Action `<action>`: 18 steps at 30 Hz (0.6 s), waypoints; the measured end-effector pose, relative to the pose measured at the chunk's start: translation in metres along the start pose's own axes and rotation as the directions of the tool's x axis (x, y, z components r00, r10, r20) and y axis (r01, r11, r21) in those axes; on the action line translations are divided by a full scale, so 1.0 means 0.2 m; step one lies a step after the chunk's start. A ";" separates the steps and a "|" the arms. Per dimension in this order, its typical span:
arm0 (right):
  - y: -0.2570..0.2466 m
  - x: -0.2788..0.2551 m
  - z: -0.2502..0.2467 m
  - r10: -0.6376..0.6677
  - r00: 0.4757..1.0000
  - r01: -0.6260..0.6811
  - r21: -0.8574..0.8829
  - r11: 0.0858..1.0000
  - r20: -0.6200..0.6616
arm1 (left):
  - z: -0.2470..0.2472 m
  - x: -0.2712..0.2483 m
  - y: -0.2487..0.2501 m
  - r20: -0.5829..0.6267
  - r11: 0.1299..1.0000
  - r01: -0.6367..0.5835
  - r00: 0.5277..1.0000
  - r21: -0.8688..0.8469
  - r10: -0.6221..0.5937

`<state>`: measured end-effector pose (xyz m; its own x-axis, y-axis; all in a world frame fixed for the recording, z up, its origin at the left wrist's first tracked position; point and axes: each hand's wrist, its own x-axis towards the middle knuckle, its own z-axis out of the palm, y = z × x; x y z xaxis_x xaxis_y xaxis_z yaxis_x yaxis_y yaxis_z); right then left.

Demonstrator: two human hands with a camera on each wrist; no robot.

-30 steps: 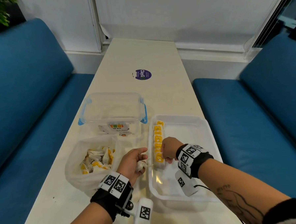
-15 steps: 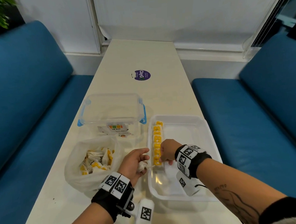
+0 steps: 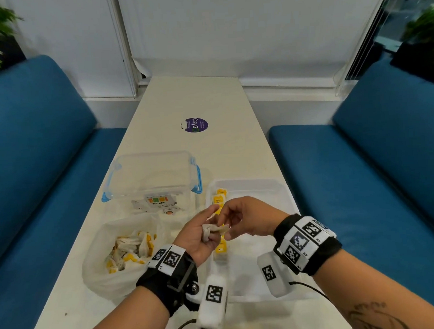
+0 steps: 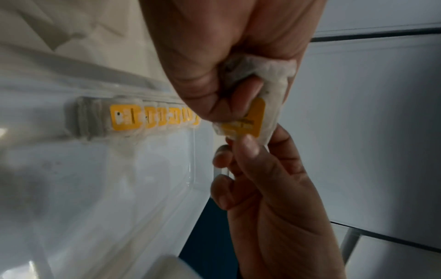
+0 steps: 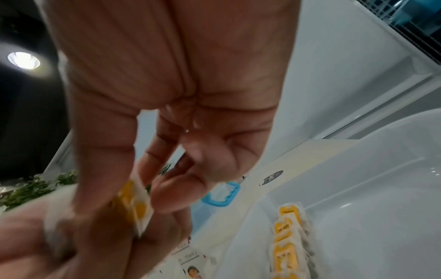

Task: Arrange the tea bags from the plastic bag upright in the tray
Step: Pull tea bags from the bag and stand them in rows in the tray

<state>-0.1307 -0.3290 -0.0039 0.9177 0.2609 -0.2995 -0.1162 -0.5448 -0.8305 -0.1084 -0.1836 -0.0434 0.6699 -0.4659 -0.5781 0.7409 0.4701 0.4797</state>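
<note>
My left hand (image 3: pixel 204 234) grips a crumpled white tea bag (image 3: pixel 215 230) above the left rim of the white tray (image 3: pixel 281 206). My right hand (image 3: pixel 235 220) meets it there, its fingers pinching the bag's yellow tag (image 4: pixel 248 120) (image 5: pixel 133 205). A row of tea bags with yellow tags (image 3: pixel 220 247) (image 4: pixel 133 118) (image 5: pixel 286 243) stands upright along the tray's left wall. The open plastic bag (image 3: pixel 120 250) with several more tea bags lies left of the tray.
A clear lidded box with blue clips (image 3: pixel 152 179) stands behind the plastic bag. A purple round sticker (image 3: pixel 196 125) lies farther along the narrow white table (image 3: pixel 195 97). Blue sofa seats flank the table on both sides.
My right hand left the row in the tray and rose to meet the left hand. My left hand lifted its tea bag up and slightly right.
</note>
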 end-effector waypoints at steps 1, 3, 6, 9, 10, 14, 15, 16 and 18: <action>0.00 -0.01 0.01 -0.003 0.999 0.004 0.027 1.000 -0.032 | 0.01 0.01 0.00 0.006 1.000 -0.001 1.000 -0.006 0.001; 0.02 -0.02 0.02 0.034 0.995 -0.027 0.081 0.996 -0.098 | 0.02 0.02 -0.01 -0.002 0.999 -0.020 1.000 0.046 0.020; 0.05 -0.04 0.00 0.109 0.983 -0.086 0.157 0.984 -0.145 | 0.01 0.03 -0.04 0.030 0.954 -0.096 0.995 0.283 0.091; 0.07 -0.05 -0.02 0.120 0.972 -0.083 0.184 0.980 -0.202 | -0.01 0.02 -0.05 0.087 0.822 -0.194 0.981 0.535 0.174; 0.07 -0.05 -0.02 0.117 0.968 -0.077 0.181 0.980 -0.223 | -0.02 0.02 -0.06 0.098 0.764 -0.225 0.973 0.605 0.209; 0.06 -0.03 -0.03 0.127 0.962 -0.104 0.105 0.989 -0.244 | -0.08 0.05 -0.06 0.110 0.496 -0.301 0.919 0.814 0.377; 0.06 -0.02 -0.03 0.129 0.960 -0.144 -0.042 0.989 -0.249 | -0.10 0.06 -0.05 0.104 0.428 -0.301 0.899 0.852 0.425; 0.06 -0.02 -0.02 0.132 0.960 -0.191 -0.234 0.953 -0.246 | -0.13 0.06 -0.05 0.091 0.368 -0.281 0.885 0.886 0.457; 0.06 -0.02 -0.02 0.155 0.964 -0.246 -0.503 0.828 -0.216 | -0.19 0.07 -0.04 0.053 0.281 -0.203 0.885 0.938 0.463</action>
<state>-0.1334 -0.3392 -0.0104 0.9489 -0.0050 -0.3157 -0.1306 -0.9166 -0.3779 -0.1065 -0.1656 -0.0797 0.9382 -0.2347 -0.2544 0.1170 -0.4767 0.8713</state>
